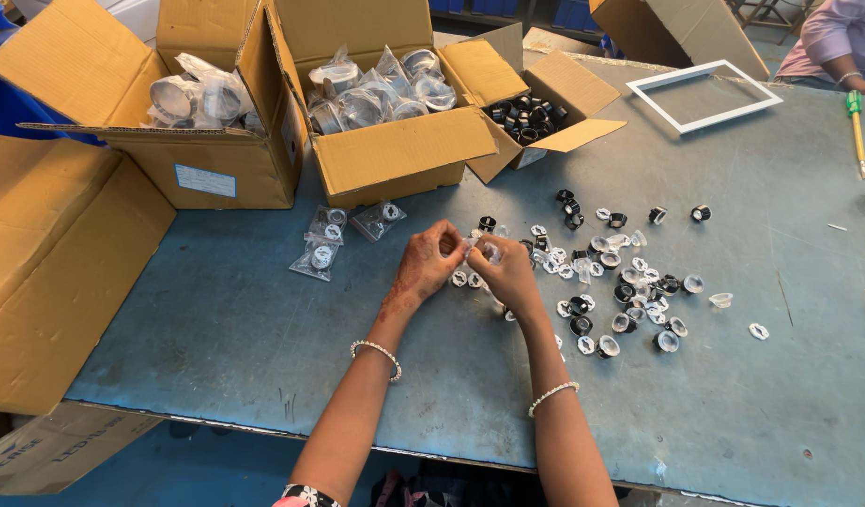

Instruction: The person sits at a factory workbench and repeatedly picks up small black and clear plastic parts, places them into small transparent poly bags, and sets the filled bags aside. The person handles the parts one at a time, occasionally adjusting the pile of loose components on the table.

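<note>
My left hand [430, 266] and right hand [509, 272] meet above blue table [263, 319], fingertips pinched narrow on small clear lens piece [477, 246] held between them. Loose black rings and clear lenses [629, 282] scattered just right of my hands, some look fitted together, many still apart. Small bagged parts [321, 246] lie to left, unopened. Cardboard boxes [385, 113] behind still full of bags, smaller box of black rings [526, 117] beside. Judging: early, most work left

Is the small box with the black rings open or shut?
Open. The small box has its flaps folded outward, and the black rings inside show from above. How deep they fill it cannot be told.
</note>
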